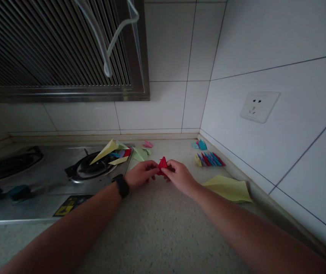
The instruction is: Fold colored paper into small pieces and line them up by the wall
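Observation:
Between my two hands is a small piece of folded red paper point(163, 163), its pointed tip facing up. My left hand point(142, 174), with a black watch on the wrist, pinches its left side. On the other side my right hand point(180, 176) grips it between thumb and fingers. Both hands are low over the speckled counter point(163, 228). Just beyond the left hand lies a light green folded paper point(141, 153). A row of colourful folded paper pieces point(210, 159) stands to the right of my hands.
A gas stove point(51, 190) is on the left, with yellow paper point(105, 150) and other papers over its burner. Yellow sheets point(228, 188) lie by my right forearm. Small pink point(148, 144) and blue folded pieces point(201, 144) sit farther back. A range hood point(65, 49) hangs above.

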The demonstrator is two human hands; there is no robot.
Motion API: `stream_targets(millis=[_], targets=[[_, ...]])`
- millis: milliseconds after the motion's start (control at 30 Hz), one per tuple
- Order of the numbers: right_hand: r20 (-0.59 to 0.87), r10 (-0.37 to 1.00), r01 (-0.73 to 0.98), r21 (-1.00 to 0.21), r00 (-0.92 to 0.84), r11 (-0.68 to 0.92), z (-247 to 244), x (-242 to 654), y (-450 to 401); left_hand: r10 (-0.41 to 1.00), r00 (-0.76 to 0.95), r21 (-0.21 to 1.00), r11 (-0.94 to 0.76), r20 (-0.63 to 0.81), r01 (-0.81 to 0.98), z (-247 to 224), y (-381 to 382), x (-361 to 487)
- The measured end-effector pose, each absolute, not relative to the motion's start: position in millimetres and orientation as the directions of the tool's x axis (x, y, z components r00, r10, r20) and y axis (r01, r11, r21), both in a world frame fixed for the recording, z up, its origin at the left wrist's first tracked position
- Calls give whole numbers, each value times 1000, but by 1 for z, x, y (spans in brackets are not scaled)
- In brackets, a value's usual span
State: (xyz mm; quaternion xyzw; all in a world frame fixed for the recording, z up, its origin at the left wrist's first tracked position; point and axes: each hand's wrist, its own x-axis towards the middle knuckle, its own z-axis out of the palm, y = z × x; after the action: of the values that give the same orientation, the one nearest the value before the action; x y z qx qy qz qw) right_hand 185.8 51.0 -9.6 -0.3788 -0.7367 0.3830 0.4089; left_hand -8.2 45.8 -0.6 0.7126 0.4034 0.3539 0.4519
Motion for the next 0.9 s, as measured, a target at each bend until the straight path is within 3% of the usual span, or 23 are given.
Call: stream_targets(millis=[333,900], targets=[[242,874,15,-962,-422,273,-11,183,55,888,415,930,-303,196,209,5,44,-7],[147,892,51,-981,-427,186,-17,178,57,894,371,897,-359,252,258,1,46,-6]])
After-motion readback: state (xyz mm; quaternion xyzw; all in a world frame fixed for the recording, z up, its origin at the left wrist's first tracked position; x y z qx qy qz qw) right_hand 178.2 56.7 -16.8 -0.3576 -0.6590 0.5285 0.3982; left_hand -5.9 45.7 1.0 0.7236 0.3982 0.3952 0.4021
